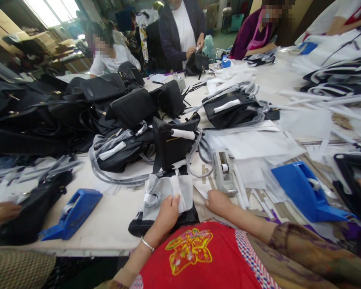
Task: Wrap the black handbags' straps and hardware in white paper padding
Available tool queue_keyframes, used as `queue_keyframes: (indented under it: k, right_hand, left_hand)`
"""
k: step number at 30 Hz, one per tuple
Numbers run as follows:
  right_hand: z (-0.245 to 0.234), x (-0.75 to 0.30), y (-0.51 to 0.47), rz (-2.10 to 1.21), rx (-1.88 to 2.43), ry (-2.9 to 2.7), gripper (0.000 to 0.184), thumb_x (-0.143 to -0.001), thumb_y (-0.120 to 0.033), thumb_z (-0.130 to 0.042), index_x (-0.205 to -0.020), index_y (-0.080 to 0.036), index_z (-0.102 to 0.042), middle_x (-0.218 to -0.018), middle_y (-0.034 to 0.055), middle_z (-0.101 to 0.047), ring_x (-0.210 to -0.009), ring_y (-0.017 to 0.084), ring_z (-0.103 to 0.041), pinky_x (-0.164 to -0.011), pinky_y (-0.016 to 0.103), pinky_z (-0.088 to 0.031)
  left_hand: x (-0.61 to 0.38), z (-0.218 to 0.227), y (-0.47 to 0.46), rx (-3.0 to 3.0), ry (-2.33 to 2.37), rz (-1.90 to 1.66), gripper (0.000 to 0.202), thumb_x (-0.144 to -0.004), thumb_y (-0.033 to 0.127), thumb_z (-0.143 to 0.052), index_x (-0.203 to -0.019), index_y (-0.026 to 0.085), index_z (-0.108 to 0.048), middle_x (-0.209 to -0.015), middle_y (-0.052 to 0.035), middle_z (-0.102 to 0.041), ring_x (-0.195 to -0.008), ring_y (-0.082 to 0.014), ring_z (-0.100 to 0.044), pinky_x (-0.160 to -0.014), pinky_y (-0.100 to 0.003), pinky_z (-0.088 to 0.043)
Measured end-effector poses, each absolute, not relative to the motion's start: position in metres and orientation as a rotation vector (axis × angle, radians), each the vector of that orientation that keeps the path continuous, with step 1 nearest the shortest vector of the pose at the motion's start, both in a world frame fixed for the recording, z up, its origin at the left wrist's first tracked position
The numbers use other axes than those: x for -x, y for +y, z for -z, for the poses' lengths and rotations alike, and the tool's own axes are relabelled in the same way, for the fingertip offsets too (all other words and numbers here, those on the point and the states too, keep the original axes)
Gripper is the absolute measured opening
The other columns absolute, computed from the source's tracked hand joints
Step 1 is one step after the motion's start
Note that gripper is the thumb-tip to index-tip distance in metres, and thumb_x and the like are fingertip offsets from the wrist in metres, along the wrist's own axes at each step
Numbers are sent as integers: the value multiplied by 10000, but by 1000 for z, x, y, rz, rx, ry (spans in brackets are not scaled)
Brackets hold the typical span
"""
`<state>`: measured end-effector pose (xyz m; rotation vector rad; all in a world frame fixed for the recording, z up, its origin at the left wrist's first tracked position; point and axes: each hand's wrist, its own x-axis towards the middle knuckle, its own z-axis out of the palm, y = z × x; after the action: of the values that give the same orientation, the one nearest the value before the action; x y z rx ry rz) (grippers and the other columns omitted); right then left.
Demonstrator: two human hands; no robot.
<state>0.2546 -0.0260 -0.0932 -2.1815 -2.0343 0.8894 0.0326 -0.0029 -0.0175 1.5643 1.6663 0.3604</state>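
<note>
In front of me lies a black handbag (165, 222), its upper part covered by white wrapping sheet (185, 188). My left hand (168, 212) is closed on a folded strip of that white sheet, thumb on top. A coil of thin, plastic-covered cord (152, 197) lies on the bag just left of this hand. My right hand (218, 202) is closed at the bag's right, pinching the edge of a small white sheet (202, 188); its fingertips are partly hidden. A grey tape dispenser (225, 172) stands just beyond it.
Blue tape dispensers stand at left (75, 212) and right (307, 188). A wrapped black bag (176, 140) stands ahead, with a heap of black bags (42, 116) at far left. White paper (255, 144) covers the right. Co-workers sit and stand around the table; one hand (4, 214) is at left.
</note>
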Motion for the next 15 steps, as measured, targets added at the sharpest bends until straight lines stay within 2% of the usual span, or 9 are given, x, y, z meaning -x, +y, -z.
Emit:
queue_keyframes:
  k: [2, 4, 7, 9, 12, 15]
  right_hand:
    - [96, -261, -41, -1138, 2118, -1768, 186, -793, -206, -513, -725, -116, -662, -731, 119, -659, -719, 212, -634, -644, 281, -445]
    - [95, -265, -54, -1440, 1983, -1360, 189, -806, -247, -481, -704, -146, -603, -606, 31, -569, -530, 136, -526, -512, 236, -365]
    - [85, -268, -63, -1767, 1639, -860, 262, -825, -424, -480, -831, -172, -553, -550, -70, -410, -375, 62, -264, -399, 211, -178]
    - [76, -269, -64, -1837, 1472, -786, 379, -810, -543, -496, -921, -182, -534, -557, -98, -357, -378, 48, -185, -396, 207, -127]
    - [61, -270, -58, -1852, 1386, -852, 444, -792, -589, -526, -990, -192, -520, -532, -119, -299, -398, 57, -184, -408, 202, -137]
    - [47, -270, -47, -1741, 1430, -1087, 350, -805, -523, -539, -899, -187, -544, -529, -96, -345, -439, 73, -284, -438, 207, -204]
  left_hand:
    - [-33, 17, -3, -1560, 1661, -359, 361, -926, 426, -409, -644, 205, -457, -592, 7, -496, -591, -160, -455, -578, -288, -288]
    - [-33, 18, -3, -1555, 1656, -358, 369, -921, 443, -410, -654, 199, -480, -599, 2, -508, -596, -161, -459, -582, -287, -296]
    - [-32, 21, -3, -1514, 1644, -368, 396, -910, 489, -417, -682, 186, -529, -611, -14, -547, -609, -171, -485, -587, -285, -327]
    - [-30, 24, -3, -1469, 1617, -385, 415, -904, 514, -425, -703, 176, -559, -620, -31, -581, -632, -186, -520, -595, -287, -364]
    - [-28, 25, -5, -1400, 1564, -422, 428, -901, 527, -435, -734, 165, -590, -643, -54, -626, -667, -208, -564, -614, -295, -418]
    - [-27, 20, -9, -1324, 1513, -468, 428, -899, 527, -446, -762, 157, -612, -682, -68, -659, -676, -213, -584, -635, -303, -452]
